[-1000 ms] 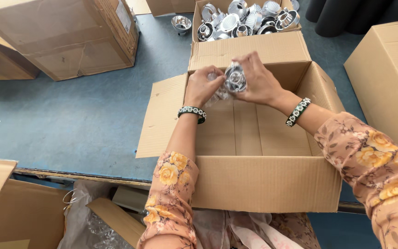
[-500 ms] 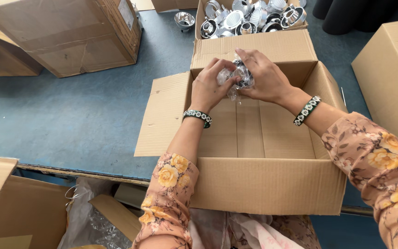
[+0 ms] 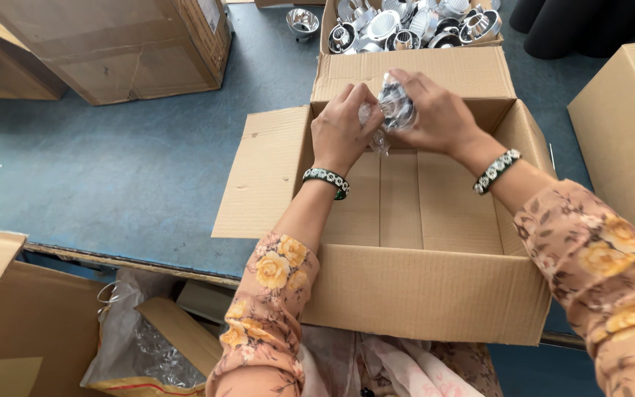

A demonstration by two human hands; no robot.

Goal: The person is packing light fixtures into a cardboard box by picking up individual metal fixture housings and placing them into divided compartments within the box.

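Both my hands are raised over the far end of an open, empty cardboard box (image 3: 420, 294). My left hand (image 3: 342, 129) and my right hand (image 3: 435, 114) together grip a small shiny metal part in a clear plastic bag (image 3: 391, 109). The bag's loose end hangs down between my hands. Each wrist wears a beaded bracelet, and my sleeves are floral.
Behind the open box stands a carton (image 3: 406, 26) full of several shiny metal reflector parts; one part (image 3: 302, 20) lies loose on the blue table (image 3: 112, 176). Closed cartons stand at far left (image 3: 126, 44) and right (image 3: 626, 125). A box with clear bags (image 3: 148, 338) sits below the table edge.
My hands have kept working the bagged part between them, shifting it slightly toward the box's far flap. The view has moved closer.
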